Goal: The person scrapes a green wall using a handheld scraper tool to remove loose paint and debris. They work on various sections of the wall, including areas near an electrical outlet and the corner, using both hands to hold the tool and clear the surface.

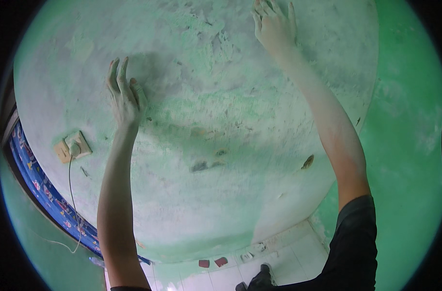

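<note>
Both forearms reach up in front of a patchy green-and-white plaster wall (206,120) with scraped, rough areas. At the left, my left hand (125,96) is at the wall, its fingers bent and apart, casting a shadow on the plaster; nothing shows in it. Farther up and to the right, my right hand (275,31) is against the wall with its back toward me. Its fingers reach the top edge of the view, and whatever lies under the palm is hidden. Pale dust coats both hands and forearms.
A socket plate (79,144) with a plugged-in cable (71,189) is on the wall at lower left. Beside it hangs a blue patterned curtain (43,183). Two dark red pieces (204,263) lie on the tiled floor (224,278) near my foot (265,269). A green wall (399,174) adjoins at right.
</note>
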`<action>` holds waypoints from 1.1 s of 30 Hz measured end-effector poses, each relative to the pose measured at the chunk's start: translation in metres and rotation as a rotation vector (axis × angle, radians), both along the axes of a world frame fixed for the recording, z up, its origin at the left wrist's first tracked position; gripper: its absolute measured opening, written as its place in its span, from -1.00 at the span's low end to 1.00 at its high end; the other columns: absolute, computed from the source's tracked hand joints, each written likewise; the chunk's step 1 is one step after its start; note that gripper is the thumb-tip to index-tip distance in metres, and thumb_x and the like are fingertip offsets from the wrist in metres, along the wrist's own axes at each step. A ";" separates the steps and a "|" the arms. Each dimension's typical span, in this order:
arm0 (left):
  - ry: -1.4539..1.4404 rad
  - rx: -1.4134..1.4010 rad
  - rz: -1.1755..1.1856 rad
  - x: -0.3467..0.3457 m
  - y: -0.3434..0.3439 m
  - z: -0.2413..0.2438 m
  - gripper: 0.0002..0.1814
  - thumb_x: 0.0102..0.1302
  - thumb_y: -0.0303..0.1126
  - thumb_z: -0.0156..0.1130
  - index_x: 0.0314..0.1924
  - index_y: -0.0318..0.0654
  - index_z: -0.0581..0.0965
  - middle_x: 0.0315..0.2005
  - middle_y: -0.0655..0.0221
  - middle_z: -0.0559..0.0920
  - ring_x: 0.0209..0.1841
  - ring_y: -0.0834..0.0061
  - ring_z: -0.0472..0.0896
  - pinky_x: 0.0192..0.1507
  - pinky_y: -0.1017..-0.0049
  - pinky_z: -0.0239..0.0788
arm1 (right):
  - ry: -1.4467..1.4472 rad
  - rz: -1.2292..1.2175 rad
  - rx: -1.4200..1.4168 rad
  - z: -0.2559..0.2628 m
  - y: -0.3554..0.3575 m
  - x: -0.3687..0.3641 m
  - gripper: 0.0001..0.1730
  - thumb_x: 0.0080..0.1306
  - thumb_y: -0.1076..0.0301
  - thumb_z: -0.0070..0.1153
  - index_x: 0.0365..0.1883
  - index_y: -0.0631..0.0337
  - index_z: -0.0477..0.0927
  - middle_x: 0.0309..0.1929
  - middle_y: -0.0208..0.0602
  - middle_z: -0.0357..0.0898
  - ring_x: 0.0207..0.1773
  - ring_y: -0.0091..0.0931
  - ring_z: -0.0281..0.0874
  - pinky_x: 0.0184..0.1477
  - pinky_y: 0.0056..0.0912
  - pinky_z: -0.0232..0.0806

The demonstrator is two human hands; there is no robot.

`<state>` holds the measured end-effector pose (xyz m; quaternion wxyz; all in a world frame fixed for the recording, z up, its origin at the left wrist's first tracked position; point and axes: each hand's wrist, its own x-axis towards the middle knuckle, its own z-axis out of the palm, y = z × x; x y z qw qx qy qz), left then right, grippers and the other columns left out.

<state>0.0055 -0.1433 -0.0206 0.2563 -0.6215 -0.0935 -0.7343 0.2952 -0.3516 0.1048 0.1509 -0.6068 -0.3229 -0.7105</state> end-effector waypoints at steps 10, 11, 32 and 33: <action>0.044 -0.152 0.053 0.014 -0.011 -0.043 -0.36 0.47 -0.28 -0.03 0.50 -0.02 0.07 0.47 0.13 0.07 0.53 0.06 -0.03 0.51 -0.03 -0.26 | 0.025 -0.010 -0.065 -0.031 0.014 0.010 -0.45 0.57 0.07 -0.38 0.45 -0.02 0.28 0.50 -0.52 0.20 0.57 -0.47 -0.01 0.55 -0.05 -0.17; 0.093 -0.156 0.065 0.009 -0.004 -0.050 -0.33 0.45 -0.28 -0.05 0.52 0.02 0.06 0.51 0.21 0.01 0.57 0.15 -0.10 0.53 0.01 -0.37 | 0.021 -0.064 -0.073 -0.034 0.008 0.002 -0.47 0.58 0.08 -0.38 0.44 -0.02 0.30 0.49 -0.50 0.21 0.57 -0.46 0.01 0.56 -0.11 -0.13; 0.125 -0.140 0.149 0.006 -0.007 -0.050 -0.45 0.46 -0.27 -0.10 0.44 0.06 0.29 0.48 0.34 0.19 0.54 0.31 0.05 0.52 0.07 -0.29 | 0.108 0.203 -0.053 -0.021 0.002 0.001 -0.44 0.55 0.06 -0.36 0.42 0.06 0.32 0.47 -0.49 0.26 0.58 -0.36 -0.05 0.54 0.20 -0.31; 0.118 -0.130 0.165 0.005 -0.004 -0.050 -0.45 0.45 -0.28 -0.09 0.44 0.06 0.29 0.48 0.34 0.19 0.54 0.30 0.05 0.52 0.07 -0.29 | 0.089 0.177 -0.036 -0.032 0.004 0.010 -0.45 0.55 0.05 -0.35 0.42 0.00 0.32 0.47 -0.54 0.26 0.58 -0.39 -0.06 0.54 0.18 -0.31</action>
